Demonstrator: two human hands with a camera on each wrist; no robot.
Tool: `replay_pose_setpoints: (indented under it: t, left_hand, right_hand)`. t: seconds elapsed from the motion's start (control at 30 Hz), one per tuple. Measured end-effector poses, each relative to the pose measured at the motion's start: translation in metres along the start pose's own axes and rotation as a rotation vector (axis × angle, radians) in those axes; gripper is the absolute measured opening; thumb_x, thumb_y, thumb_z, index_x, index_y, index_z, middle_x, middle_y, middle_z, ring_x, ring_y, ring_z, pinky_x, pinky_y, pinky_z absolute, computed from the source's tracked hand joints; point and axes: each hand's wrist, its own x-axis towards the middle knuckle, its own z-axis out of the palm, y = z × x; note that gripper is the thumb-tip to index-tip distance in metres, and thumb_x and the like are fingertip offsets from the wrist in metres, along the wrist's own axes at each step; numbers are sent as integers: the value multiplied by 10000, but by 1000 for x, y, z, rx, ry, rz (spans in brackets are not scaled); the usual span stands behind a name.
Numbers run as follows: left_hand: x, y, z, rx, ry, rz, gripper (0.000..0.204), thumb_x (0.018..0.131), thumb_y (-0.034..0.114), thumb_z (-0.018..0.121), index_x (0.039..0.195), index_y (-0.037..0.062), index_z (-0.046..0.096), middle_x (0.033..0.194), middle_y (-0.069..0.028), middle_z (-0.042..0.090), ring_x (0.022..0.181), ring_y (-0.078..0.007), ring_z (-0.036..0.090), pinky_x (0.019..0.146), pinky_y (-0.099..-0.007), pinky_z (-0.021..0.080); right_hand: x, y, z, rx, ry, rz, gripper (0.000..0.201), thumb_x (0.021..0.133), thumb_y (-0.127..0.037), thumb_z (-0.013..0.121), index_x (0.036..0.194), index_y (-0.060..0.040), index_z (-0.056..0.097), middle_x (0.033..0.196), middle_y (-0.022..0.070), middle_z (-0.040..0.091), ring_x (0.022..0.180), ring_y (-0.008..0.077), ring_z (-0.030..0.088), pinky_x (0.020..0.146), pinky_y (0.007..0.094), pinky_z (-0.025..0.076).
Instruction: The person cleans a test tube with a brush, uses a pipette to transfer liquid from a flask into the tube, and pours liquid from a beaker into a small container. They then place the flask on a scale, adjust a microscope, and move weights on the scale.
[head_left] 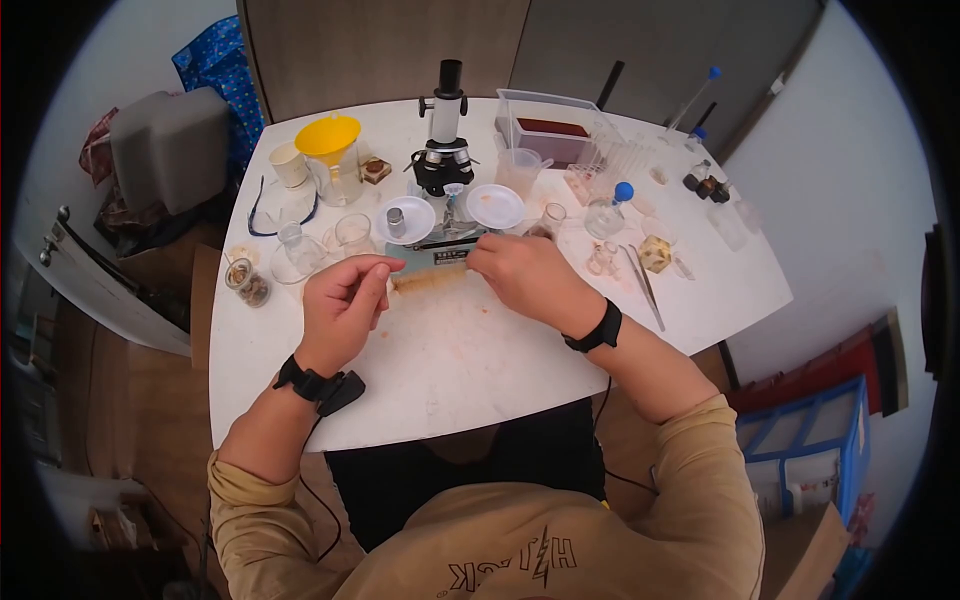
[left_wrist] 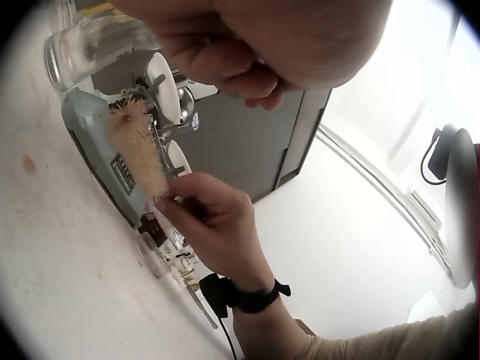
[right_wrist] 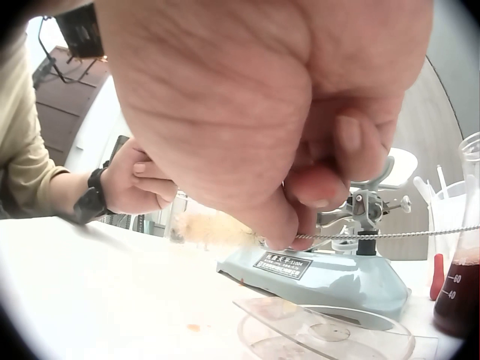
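Note:
A test tube brush (head_left: 430, 280) with pale tan bristles lies level above the white table, in front of the balance. My right hand (head_left: 525, 275) pinches its twisted wire (right_wrist: 390, 235), right at the end of the bristles. Beside the brush's other end is my left hand (head_left: 345, 305), its index finger pointing toward the tip and the other fingers loosely curled. The left wrist view has a gap between that left hand (left_wrist: 259, 49) and the bristles (left_wrist: 139, 146). Behind the brush stands the pale blue-green balance (right_wrist: 322, 277) with two white pans.
A microscope (head_left: 443, 140) stands at the back. To the left are a yellow funnel (head_left: 328, 135), glassware and a jar (head_left: 247, 283). On the right lie tweezers (head_left: 645, 288) and a blue-topped bottle (head_left: 604, 218). A flask of dark red liquid (right_wrist: 459, 292) is near the balance.

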Motion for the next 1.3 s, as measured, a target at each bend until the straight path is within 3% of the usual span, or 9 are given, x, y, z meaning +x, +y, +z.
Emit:
replay_pose_setpoints:
  t: [0.3,0.5,0.6,0.67,0.7,0.77,1.07,1.23,1.3]
  left_hand:
    - [-1,-1,0,1,14,9,257,1190,194,644,1253,12,814,727,48,618,568,-19,490,532,-206,364]
    - [-1,0,1,19,25,15,262,1190,190,641,1250,-1,811,715,47,614,565,-19,487,530,-206,358]
    - [-1,-1,2,19,31,39,262,1189,189,643,1254,0,812,713,46,614,561,-19,484,527,-206,356]
    - [-1,-3,2,30,32,37,262,1188,188,643,1255,-1,812,714,44,615,554,-19,479,524,-205,354]
    - [-1,-3,2,27,26,39,262,1188,188,643,1255,-1,812,714,44,615,554,-19,479,524,-205,354]
    - [-1,-4,2,33,16,40,262,1188,189,643,1256,2,812,715,43,617,552,-19,475,523,-204,355]
    - [-1,-5,2,45,8,34,260,1190,187,638,1261,7,811,724,46,621,559,-17,475,521,-207,351]
    - [0,-4,1,34,5,23,258,1190,187,638,1262,15,817,726,47,622,560,-17,474,521,-207,353]
    - [-1,-4,1,31,5,18,258,1190,187,639,1262,18,819,726,47,623,560,-17,473,520,-207,353]
  right_hand:
    - [-5,-3,-36,56,70,52,34,942,-57,757,965,-68,735,960,73,705,961,307,751,790,449,629]
    - [-13,3,-80,228,260,144,107,941,-34,808,1033,-71,768,991,85,745,964,308,728,774,426,607]
    - [-16,17,-105,260,372,244,135,960,-26,814,1087,-64,792,964,71,749,880,237,717,743,365,583]
    - [-17,33,-115,327,469,429,130,1014,-73,813,1137,-32,804,951,35,771,834,131,700,741,291,564]
    - [-16,40,-117,321,471,433,130,1014,-73,813,1137,-32,804,951,35,771,834,131,700,741,291,564]
    - [-14,57,-118,551,506,633,176,1044,-117,809,1164,13,803,965,23,796,831,67,688,745,249,556]
    - [-18,119,-90,515,383,846,254,1050,-198,808,1126,45,809,867,49,788,755,108,722,701,281,586]
    - [-12,120,-87,453,247,911,229,1047,-177,799,1086,49,795,834,52,778,688,107,697,644,287,571]
    - [-9,123,-82,409,158,952,229,1023,-171,806,1056,56,806,816,104,795,672,180,754,660,339,606]
